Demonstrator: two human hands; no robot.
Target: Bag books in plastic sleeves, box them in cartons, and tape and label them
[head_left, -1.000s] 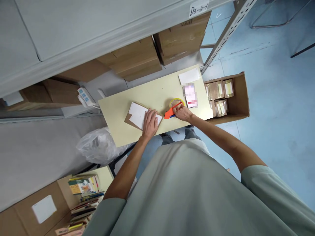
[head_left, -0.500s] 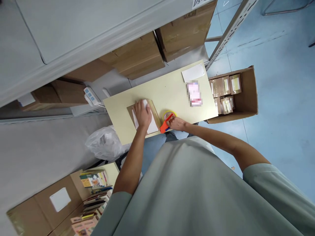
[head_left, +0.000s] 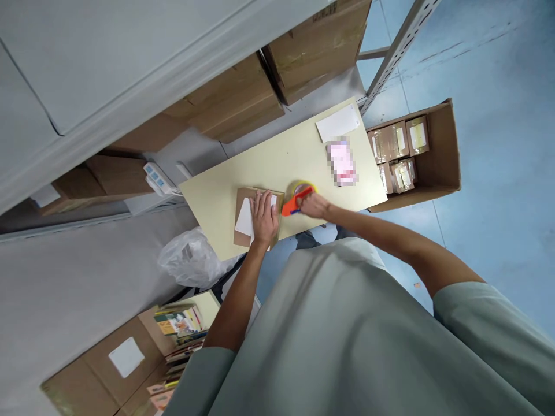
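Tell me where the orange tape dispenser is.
In the head view, the orange plastic tape dispenser sits on the pale yellow table, held by the right hand, right of the flat brown cardboard parcel.

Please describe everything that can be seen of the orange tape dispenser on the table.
The tape dispenser has an orange, plastic-looking body that carries a yellowish roll of tape. It lies low over the pale yellow table, and its orange front end points at the right edge of the flat brown parcel; whether they touch is unclear. The right hand is closed around its rear part.
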